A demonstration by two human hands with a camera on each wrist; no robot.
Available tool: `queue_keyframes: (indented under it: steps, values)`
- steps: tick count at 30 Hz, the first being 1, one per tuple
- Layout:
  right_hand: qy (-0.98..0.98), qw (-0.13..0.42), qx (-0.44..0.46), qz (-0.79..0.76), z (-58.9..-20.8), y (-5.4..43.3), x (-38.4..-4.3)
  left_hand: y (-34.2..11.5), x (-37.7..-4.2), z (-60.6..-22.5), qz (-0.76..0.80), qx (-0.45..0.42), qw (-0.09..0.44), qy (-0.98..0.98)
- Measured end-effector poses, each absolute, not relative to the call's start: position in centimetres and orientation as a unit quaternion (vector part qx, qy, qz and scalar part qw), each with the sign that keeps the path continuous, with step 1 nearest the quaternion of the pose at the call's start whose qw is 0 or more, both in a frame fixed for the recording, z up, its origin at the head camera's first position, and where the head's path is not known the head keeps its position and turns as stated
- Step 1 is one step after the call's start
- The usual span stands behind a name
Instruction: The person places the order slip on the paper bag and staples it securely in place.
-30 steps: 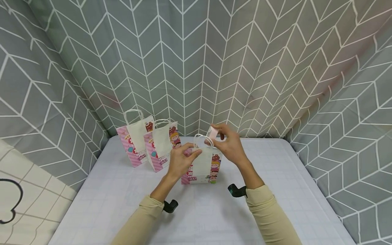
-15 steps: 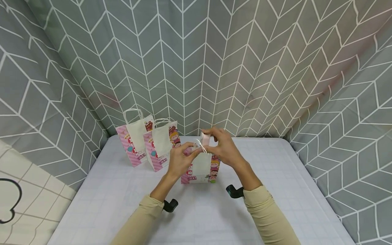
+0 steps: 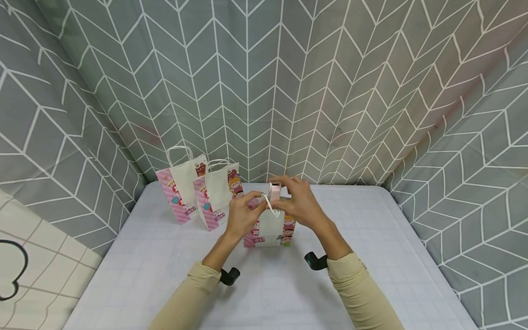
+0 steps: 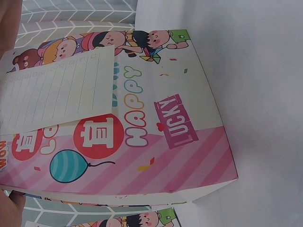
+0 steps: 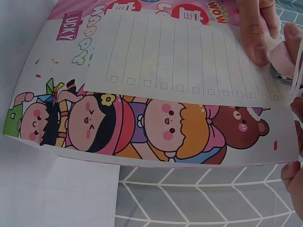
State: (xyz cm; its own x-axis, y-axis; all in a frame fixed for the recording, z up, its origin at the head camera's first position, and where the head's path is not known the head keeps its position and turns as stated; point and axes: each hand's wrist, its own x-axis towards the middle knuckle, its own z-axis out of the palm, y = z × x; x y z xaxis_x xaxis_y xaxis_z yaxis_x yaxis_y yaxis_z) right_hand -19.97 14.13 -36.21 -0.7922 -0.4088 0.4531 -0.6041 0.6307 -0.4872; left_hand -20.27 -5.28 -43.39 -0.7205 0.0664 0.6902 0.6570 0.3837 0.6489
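A pink and white paper gift bag (image 3: pixel 249 243) with cartoon figures stands upright in the middle of the table. A lined white sheet (image 5: pixel 180 66) with a column of small boxes lies against its front. My left hand (image 3: pixel 240 215) pinches the bag's top edge at the left, its thumb on the front over the sheet. At the top right, my right hand (image 3: pixel 303 204) holds a small pink tape dispenser (image 3: pixel 275 192) between thumb and index finger, right at the rim. The bag's white cord handle (image 3: pixel 270 206) leans forward over the sheet, between the hands.
Two similar gift bags, one at the far left (image 3: pixel 171 197) and one nearer (image 3: pixel 202 201), stand to the left with sheets on their fronts. A patterned grey curtain (image 3: pixel 264 91) hangs close behind the white-covered table (image 3: pixel 165 275).
My right hand has moved left and slightly down, bringing the tape dispenser to the bag's top edge. The handle has tipped forward from upright. The left hand stays in place.
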Motion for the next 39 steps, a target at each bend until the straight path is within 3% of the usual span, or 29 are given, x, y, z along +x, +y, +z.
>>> queue_keyframes:
  steps: [14,39]
  values:
    - [-0.899,0.155,0.264,0.313,-36.24,13.8,-19.8,-5.28,-20.22,-43.26,-0.512,-0.223,0.285,-0.779]
    - [-0.897,0.21,0.265,0.285,-36.73,13.32,-19.49,-5.54,-20.07,-42.7,-0.506,-0.205,0.256,-0.798]
